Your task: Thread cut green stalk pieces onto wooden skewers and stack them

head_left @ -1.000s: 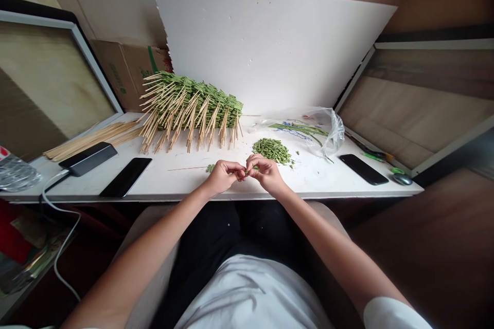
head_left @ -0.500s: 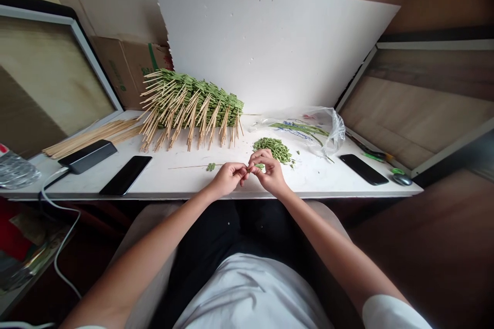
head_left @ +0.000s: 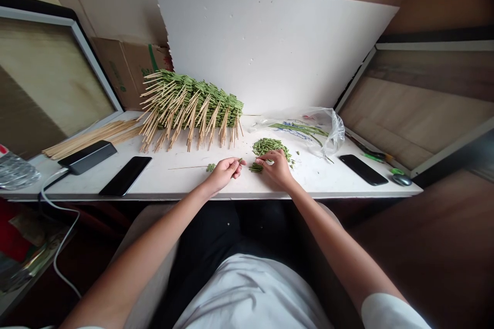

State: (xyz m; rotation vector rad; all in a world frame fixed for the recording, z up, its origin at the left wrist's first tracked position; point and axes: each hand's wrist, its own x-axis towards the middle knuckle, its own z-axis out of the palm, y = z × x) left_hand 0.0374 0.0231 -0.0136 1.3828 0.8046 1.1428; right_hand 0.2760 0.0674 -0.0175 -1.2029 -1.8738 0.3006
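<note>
My left hand is closed around a thin bamboo skewer, whose bare length points left over the table. Several short green stem pieces sit side by side on the skewer, just left of the hand. Another green piece shows at the left fingertips. My right hand is at the near edge of a heap of cut green pieces, thumb and fingers drawn together. What they pinch, if anything, is too small to make out. A few more pieces lie under its fingertips.
Behind stands a large stack of filled skewers, bare ends forward. Loose skewers, a black box and a phone lie left. To the right are a plastic bag with long green stems, another phone and a mouse.
My hands were together at the skewer's end. The right hand has since moved right to the heap, while the left has shifted slightly left with the skewer.
</note>
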